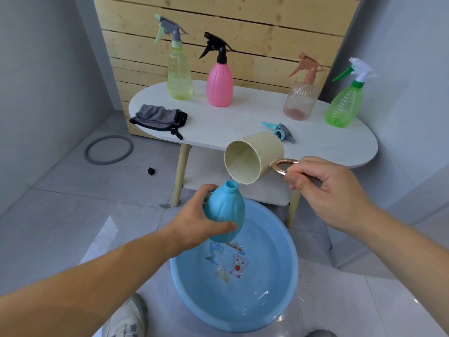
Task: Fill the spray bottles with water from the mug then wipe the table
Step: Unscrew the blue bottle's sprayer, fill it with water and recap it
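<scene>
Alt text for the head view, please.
The right hand tips a cream mug by its handle over the open neck of a blue bottle held in the left hand above a blue basin. Four spray bottles, a grey cloth and a loose spray head sit on the white table behind.

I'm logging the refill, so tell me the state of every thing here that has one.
Blue bottle: uncapped, tilted, gripped by left hand.
Mug: tipped at bottle's mouth, right hand holding its handle.
Blue spray head: off, lying on table.
Yellow-green spray bottle: capped, upright.
Pink spray bottle: capped, upright.
Peach spray bottle: capped, upright.
Green spray bottle: capped, upright.
Grey cloth: bunched on table.
Basin: holds water.
</scene>
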`<state>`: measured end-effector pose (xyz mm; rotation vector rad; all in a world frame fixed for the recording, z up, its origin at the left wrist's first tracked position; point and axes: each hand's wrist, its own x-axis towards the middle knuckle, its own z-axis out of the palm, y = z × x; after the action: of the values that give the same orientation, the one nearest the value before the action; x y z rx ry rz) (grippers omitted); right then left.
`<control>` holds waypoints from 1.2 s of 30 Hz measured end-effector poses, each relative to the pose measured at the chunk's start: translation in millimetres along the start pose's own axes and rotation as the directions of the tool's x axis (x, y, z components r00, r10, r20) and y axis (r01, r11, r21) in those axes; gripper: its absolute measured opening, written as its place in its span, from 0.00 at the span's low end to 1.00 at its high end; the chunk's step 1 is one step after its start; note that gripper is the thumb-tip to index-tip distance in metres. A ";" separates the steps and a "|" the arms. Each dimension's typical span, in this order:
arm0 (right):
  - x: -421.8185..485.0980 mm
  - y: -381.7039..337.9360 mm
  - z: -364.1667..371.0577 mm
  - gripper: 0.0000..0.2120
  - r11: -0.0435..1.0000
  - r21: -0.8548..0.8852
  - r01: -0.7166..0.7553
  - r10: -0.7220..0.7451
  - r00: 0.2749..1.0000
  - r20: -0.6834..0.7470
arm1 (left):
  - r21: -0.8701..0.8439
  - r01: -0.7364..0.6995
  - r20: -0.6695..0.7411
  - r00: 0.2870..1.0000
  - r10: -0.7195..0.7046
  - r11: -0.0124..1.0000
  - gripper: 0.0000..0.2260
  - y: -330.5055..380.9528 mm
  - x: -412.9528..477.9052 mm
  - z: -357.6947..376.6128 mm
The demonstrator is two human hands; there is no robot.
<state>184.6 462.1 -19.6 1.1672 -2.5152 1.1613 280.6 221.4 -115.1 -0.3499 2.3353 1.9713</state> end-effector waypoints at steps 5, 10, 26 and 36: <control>1.1 -0.5 0.2 0.11 1.000 0.001 0.021 -0.021 1.000 0.004 | 0.001 0.001 0.000 1.000 -0.001 1.000 0.34 -0.2 -0.2 0.1; 1.3 0.7 -0.5 0.07 0.999 -0.005 0.042 -0.041 0.999 0.018 | 0.000 0.002 -0.010 1.000 -0.002 1.000 0.34 -0.8 0.4 0.3; 1.9 0.6 -1.4 0.07 0.988 -0.094 0.119 -0.116 0.993 0.035 | 0.004 0.009 -0.006 1.000 -0.009 1.000 0.35 0.1 0.1 0.4; 1.3 3.9 -1.0 0.13 0.974 -0.152 0.170 -0.166 0.985 0.038 | 0.003 0.009 -0.007 1.000 -0.009 1.000 0.34 -0.6 0.4 0.9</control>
<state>180.7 463.6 -20.6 1.3301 -2.4176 0.8987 280.2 222.1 -115.9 -0.3674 2.3364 1.9652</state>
